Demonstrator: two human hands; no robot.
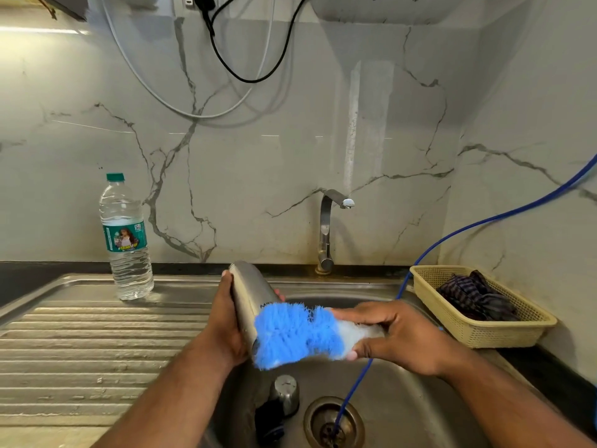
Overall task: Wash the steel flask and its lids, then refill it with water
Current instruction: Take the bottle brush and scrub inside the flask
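Observation:
My left hand (pixel 226 321) grips the steel flask (pixel 250 294) and holds it tilted over the sink basin (pixel 403 405), its base toward the wall and its mouth toward me. My right hand (pixel 397 334) grips a blue-bristled brush (pixel 294 336) by its pale handle. The bristles press against the flask's lower side near the mouth. On the basin floor stands a steel lid (pixel 286 394), and a black lid (pixel 269 418) lies beside it, partly hidden in shadow.
A tap (pixel 326 231) stands behind the sink with no water running. A blue hose (pixel 436 244) drops into the drain (pixel 334 423). A plastic water bottle (pixel 127 240) stands on the ribbed drainboard (pixel 97 347). A beige basket (pixel 478 321) holding a dark cloth sits at right.

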